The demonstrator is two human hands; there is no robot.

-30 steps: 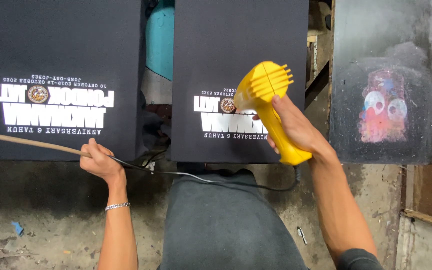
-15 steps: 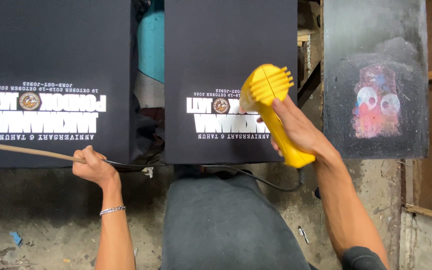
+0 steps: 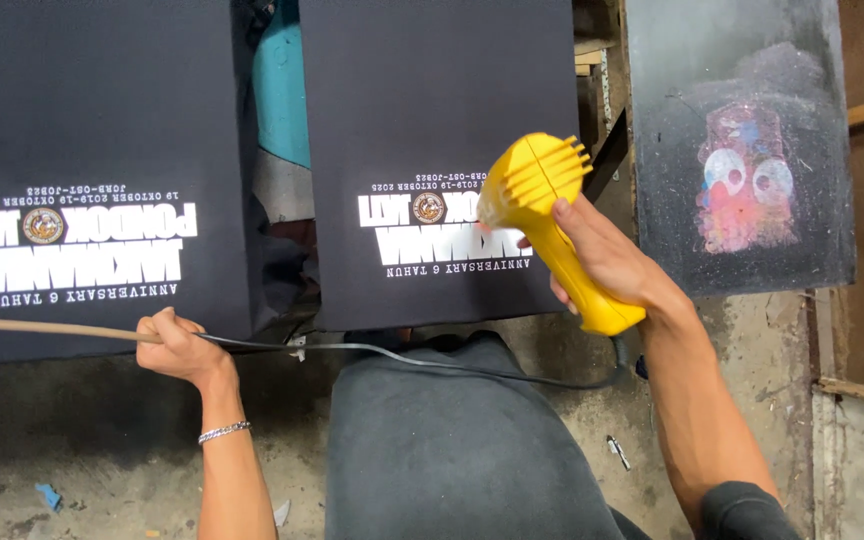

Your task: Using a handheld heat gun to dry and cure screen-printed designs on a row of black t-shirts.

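A yellow heat gun (image 3: 552, 225) is gripped in the right hand (image 3: 607, 255), the fingers wrapped tight around its handle, with the ribbed nozzle end held above and to the left of the grip, over the white print (image 3: 442, 225) on the middle black panel (image 3: 432, 130). The panel's lower edge is seen just below the grip, and its right edge lies behind the gun; a narrow gap is left there before the grey board (image 3: 742, 120) with a faded coloured figure, which stands to the right of the hand. A black cord (image 3: 432, 362) is led from the butt of the handle leftwards, across the dark trouser leg (image 3: 452, 450), to the left hand (image 3: 177, 345). That hand is closed in a fist around the cord and a thin tan rod (image 3: 42, 328), which is cut off by the left border. A second black panel (image 3: 92, 150) with the same white print is placed above the left hand, its lower edge just above the knuckles. Between the two panels a teal shape (image 3: 282, 90) is partly hidden. Bare concrete floor (image 3: 72, 470) is left open below both hands. The nozzle mouth is turned away and cannot be made out. A chain bracelet (image 3: 224, 432) is worn on the left wrist
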